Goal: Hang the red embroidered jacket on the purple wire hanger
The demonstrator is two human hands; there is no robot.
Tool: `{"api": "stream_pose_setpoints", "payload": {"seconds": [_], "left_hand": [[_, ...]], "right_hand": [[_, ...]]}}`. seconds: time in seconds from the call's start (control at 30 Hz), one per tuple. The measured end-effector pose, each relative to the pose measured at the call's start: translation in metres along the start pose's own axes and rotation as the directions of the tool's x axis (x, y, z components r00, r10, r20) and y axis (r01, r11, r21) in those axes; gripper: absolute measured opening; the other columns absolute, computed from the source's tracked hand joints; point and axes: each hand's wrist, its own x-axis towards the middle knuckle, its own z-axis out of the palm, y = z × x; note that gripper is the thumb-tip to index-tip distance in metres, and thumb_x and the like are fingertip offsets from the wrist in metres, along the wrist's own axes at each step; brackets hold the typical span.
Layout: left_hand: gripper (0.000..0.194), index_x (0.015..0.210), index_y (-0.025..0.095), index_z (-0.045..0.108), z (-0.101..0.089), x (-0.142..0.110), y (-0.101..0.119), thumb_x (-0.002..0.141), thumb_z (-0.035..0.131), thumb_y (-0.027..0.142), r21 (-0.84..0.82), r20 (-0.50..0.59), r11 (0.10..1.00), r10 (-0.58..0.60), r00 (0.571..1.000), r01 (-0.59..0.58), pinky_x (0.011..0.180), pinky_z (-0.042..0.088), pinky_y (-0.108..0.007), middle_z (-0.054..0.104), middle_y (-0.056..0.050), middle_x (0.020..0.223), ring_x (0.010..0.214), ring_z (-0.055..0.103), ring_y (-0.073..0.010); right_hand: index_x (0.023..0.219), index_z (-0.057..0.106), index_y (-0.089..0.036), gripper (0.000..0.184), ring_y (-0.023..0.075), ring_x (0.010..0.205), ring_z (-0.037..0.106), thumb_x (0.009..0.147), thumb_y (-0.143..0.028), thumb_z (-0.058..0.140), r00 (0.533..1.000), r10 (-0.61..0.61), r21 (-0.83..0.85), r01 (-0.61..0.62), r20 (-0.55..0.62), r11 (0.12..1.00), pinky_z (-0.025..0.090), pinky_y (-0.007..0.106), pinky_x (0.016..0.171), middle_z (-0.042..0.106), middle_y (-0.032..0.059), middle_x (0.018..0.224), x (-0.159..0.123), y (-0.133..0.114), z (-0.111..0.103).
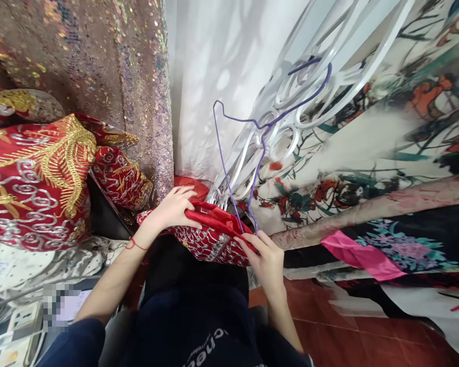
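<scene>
A red embroidered garment [204, 243] with silver patterning and a shiny red lining lies across my lap. At its upper left edge, my left hand [177, 208] is closed on the fabric. My right hand [263, 257] pinches the garment's edge on the right, beside the lower end of a purple wire hanger [263, 148]. The hanger leans up and away, its lower part against the red lining and its hook overlapping white curved metalwork [286, 137]. Whether the right fingers also grip the hanger's wire I cannot tell.
Red cloth with gold embroidery [38, 178] is bundled at the left, below a sequinned curtain [99, 76]. Floral-printed fabric [398, 137] hangs at the right, with black flowered cloth [424, 239] under it. A power strip [19, 331] is at lower left; red floor tiles [348, 336] show at lower right.
</scene>
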Motion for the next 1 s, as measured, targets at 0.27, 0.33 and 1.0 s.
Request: {"api": "stream_pose_setpoints", "payload": {"seconds": [0.27, 0.33, 1.0], "left_hand": [[0.032, 0.068, 0.017, 0.069, -0.017, 0.000, 0.012, 0.092, 0.064, 0.037, 0.135, -0.074, 0.986, -0.088, 0.993, 0.097, 0.054, 0.020, -0.028, 0.074, -0.007, 0.078, 0.065, 0.063, -0.0155], [0.032, 0.068, 0.017, 0.068, -0.025, -0.003, 0.012, 0.094, 0.061, 0.034, 0.153, -0.107, 0.985, -0.067, 0.992, 0.083, 0.054, 0.019, -0.029, 0.072, -0.006, 0.075, 0.064, 0.062, -0.0152], [0.036, 0.065, 0.017, 0.065, -0.043, -0.025, 0.021, 0.097, 0.059, 0.034, 0.114, 0.006, 0.989, 0.090, 0.996, -0.090, 0.056, 0.023, -0.030, 0.068, -0.004, 0.068, 0.058, 0.058, -0.0134]], "right_hand": [[0.108, 0.077, -0.020, 0.040, 0.0099, 0.054, 0.055, 0.099, -0.051, 0.055, 0.961, 0.276, -0.086, -0.277, -0.016, 0.957, 0.039, 0.023, 0.054, 0.065, 0.0021, 0.075, 0.010, 0.005, -0.009], [0.121, 0.074, -0.022, 0.043, 0.0111, 0.054, 0.056, 0.099, -0.052, 0.053, 0.941, 0.337, -0.140, -0.337, -0.022, 0.931, 0.035, 0.023, 0.052, 0.066, 0.0020, 0.074, 0.012, 0.007, -0.009], [0.128, 0.061, -0.015, 0.052, 0.0231, 0.088, 0.068, 0.094, -0.054, 0.059, 0.980, 0.173, 0.019, -0.172, -0.098, 0.985, 0.050, 0.034, 0.079, 0.074, 0.0118, 0.101, 0.024, -0.009, -0.011]]}}
